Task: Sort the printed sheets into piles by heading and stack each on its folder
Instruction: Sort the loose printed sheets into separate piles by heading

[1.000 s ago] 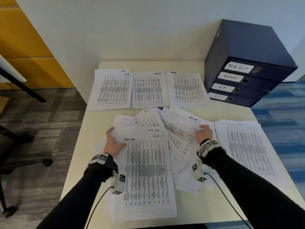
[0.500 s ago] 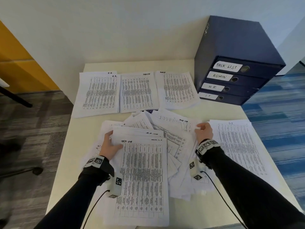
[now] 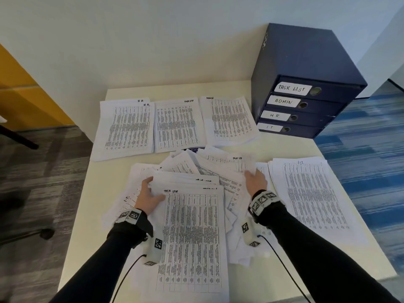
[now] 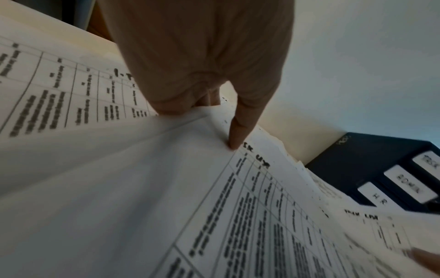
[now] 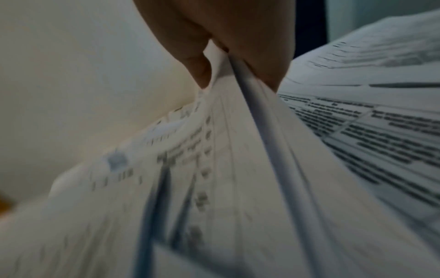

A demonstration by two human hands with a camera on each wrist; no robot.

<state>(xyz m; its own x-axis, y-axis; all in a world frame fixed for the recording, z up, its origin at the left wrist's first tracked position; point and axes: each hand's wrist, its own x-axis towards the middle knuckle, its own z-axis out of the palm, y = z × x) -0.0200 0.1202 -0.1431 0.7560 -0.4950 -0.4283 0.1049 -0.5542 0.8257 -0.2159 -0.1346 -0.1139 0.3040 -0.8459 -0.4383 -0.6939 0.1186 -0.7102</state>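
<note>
Loose printed sheets lie fanned across the middle of the table. My left hand grips the top left corner of a bundle headed TASK LIST. In the left wrist view the thumb lies on the top sheet and the fingers go under it. My right hand pinches the right edge of the fanned sheets; the right wrist view shows several sheets held between thumb and fingers. Sorted piles: HR, Task List, Admin, IT.
A dark blue box stands at the back right corner and holds binders labelled TASK LIST, ADMIN, HR and IT. A wall runs behind the table. The table's left edge drops to grey carpet, with a chair base there.
My view has swung a little to the right. Both hands keep their hold on the loose sheets in about the same places.
</note>
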